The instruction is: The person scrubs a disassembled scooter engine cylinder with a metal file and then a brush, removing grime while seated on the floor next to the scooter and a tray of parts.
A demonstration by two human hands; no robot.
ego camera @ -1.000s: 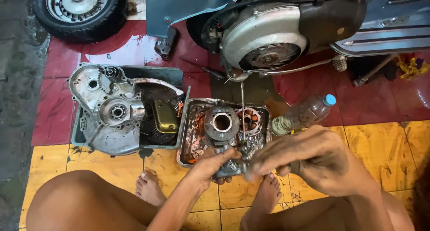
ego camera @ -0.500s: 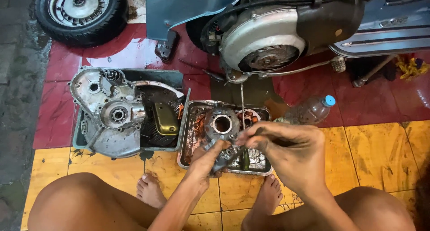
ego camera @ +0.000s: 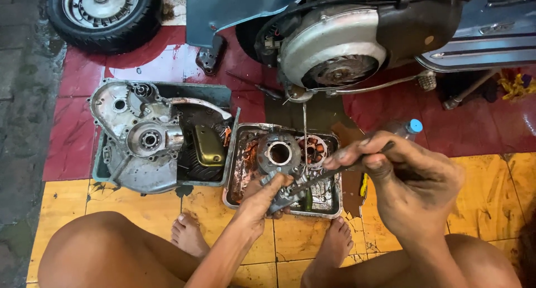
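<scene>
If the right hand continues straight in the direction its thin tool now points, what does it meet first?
The right hand aims its thin tool down-left, so it would likely first meet the small metal part held by the left hand over the metal tray. Depth is uncertain.

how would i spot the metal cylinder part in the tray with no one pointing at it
Find the blue scooter parked on the red floor; below its engine sits a shallow steel tray. In the tray's upper middle stands the grey cylinder, the only piece with one wide round bore, beside a copper-wound ring.

tray (ego camera: 335,210): metal, rust-stained, oily
casing (ego camera: 134,143): dull grey cast metal
floor (ego camera: 491,176): glossy tiles
tyre (ego camera: 111,36): matt rubber
</scene>
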